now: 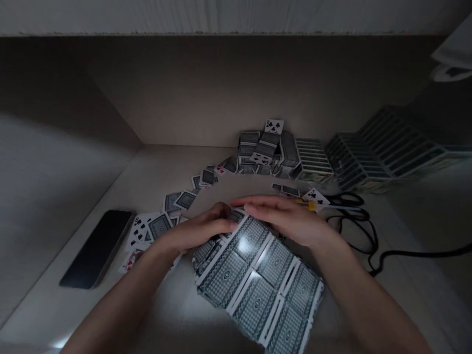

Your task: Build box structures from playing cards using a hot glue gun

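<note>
A panel of interlocked playing cards (254, 290), with dark patterned backs and white folded edges, slants across the front in the head view. My left hand (208, 226) is closed on its far left edge, thumb on top and fingers curled around a card there. Along the far edge lies my right hand (289, 216), its fingers stretched out together and its thumb tip touching the panel's far corner. What lies beneath the panel and behind my right fingers is hidden.
Loose cards (185, 199) trail along the left toward a card pile (265, 147) at the back wall. Stepped card structures (387, 142) stand back right. A black phone (98, 248) lies left. Right are a yellow-handled screwdriver (308, 204) and black cable (372, 236). A shelf edge (221, 19) overhangs.
</note>
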Tool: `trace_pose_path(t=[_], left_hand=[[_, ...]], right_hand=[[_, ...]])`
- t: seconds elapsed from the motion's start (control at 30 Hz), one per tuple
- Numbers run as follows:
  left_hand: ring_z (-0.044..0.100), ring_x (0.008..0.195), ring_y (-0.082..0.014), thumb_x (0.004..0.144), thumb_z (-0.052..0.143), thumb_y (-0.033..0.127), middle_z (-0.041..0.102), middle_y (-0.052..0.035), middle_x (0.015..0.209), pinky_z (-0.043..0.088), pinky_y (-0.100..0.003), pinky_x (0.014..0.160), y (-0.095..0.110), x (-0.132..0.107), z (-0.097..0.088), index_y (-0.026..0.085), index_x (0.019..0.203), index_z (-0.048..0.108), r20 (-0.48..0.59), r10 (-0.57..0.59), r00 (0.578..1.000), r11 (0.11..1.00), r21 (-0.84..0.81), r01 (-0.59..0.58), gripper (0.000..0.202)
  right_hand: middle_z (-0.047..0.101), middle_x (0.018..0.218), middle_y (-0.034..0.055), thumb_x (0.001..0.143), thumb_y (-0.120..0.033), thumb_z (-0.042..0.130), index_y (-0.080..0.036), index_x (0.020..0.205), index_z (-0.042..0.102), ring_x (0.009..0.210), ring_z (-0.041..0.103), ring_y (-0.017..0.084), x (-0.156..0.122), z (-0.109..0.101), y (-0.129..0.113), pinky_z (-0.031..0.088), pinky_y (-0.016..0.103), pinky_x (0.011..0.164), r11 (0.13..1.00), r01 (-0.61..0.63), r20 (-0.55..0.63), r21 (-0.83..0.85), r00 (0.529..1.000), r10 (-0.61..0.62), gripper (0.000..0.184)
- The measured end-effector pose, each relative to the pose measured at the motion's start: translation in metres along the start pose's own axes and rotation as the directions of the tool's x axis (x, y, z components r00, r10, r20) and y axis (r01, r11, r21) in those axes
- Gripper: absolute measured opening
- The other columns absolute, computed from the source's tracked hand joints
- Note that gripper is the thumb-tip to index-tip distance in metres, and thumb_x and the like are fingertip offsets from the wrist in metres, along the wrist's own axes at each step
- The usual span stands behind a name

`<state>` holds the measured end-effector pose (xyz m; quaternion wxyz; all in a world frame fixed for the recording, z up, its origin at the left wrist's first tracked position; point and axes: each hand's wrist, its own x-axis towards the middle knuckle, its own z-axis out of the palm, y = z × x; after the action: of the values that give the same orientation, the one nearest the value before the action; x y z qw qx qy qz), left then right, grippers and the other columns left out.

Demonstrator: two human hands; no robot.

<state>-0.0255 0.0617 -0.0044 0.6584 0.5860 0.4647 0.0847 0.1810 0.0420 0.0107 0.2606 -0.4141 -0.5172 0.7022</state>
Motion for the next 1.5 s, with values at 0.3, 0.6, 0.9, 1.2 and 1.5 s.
trace_pose_path(t=[0.3, 0.6, 0.9, 1.2, 1.5], left_hand=[[0.051, 0.115, -0.0285, 0.069, 0.061, 0.05, 0.059, -0.0043, 0.116, 0.04, -0.038, 0.096, -0.002, -0.001, -0.001, 0.022, 0.113, 0.051, -0.014, 0.058, 0.998, 0.998, -0.032, -0.059, 0.053], [0.05, 0.112, -0.0287, 0.072, 0.058, 0.054, 0.058, -0.0065, 0.109, 0.04, -0.039, 0.091, 0.001, -0.004, -0.003, 0.019, 0.104, 0.05, -0.027, 0.057, 0.998, 0.994, 0.1, -0.054, 0.048], [0.052, 0.109, -0.0252, 0.077, 0.06, 0.054, 0.058, -0.0065, 0.11, 0.042, -0.037, 0.09, 0.001, -0.003, -0.012, 0.019, 0.105, 0.052, 0.079, 0.08, 0.994, 0.992, 0.092, -0.088, 0.045], [0.053, 0.112, -0.0226, 0.079, 0.061, 0.048, 0.059, -0.007, 0.116, 0.043, -0.035, 0.093, -0.004, -0.005, -0.014, 0.02, 0.112, 0.054, 0.099, 0.121, 0.988, 0.992, 0.009, -0.123, 0.044], [0.058, 0.106, -0.0212, 0.081, 0.058, 0.044, 0.06, -0.0048, 0.122, 0.046, -0.033, 0.089, 0.003, -0.009, -0.023, 0.024, 0.116, 0.06, -0.08, 0.221, 0.972, 0.939, 0.286, -0.19, 0.041]], right_hand=[[0.06, 0.128, -0.0006, 0.085, -0.046, 0.058, -0.033, 0.123, 0.059, 0.121, 0.052, 0.022, 0.008, 0.007, 0.006, 0.039, 0.038, 0.105, 0.96, 0.087, 0.017, -0.267, 0.996, -0.086, 0.039], [0.06, 0.129, -0.0017, 0.087, -0.049, 0.054, -0.035, 0.126, 0.056, 0.123, 0.051, 0.02, 0.009, 0.004, 0.011, 0.036, 0.038, 0.107, 0.947, 0.182, 0.074, -0.264, 0.983, -0.168, 0.041], [0.063, 0.124, -0.0033, 0.086, -0.046, 0.057, -0.036, 0.121, 0.06, 0.12, 0.053, 0.02, 0.003, 0.005, -0.002, 0.04, 0.035, 0.102, 0.974, 0.066, 0.046, -0.217, 0.997, -0.058, 0.037], [0.059, 0.129, -0.0033, 0.087, -0.051, 0.053, -0.034, 0.12, 0.06, 0.123, 0.051, 0.019, -0.001, 0.008, -0.006, 0.038, 0.033, 0.104, 0.974, 0.029, 0.034, -0.226, 0.999, -0.022, 0.038], [0.063, 0.121, -0.0016, 0.084, -0.052, 0.056, -0.032, 0.116, 0.061, 0.118, 0.053, 0.021, 0.004, 0.011, 0.007, 0.04, 0.033, 0.1, 0.958, 0.063, 0.0, -0.281, 0.998, -0.066, 0.038]])
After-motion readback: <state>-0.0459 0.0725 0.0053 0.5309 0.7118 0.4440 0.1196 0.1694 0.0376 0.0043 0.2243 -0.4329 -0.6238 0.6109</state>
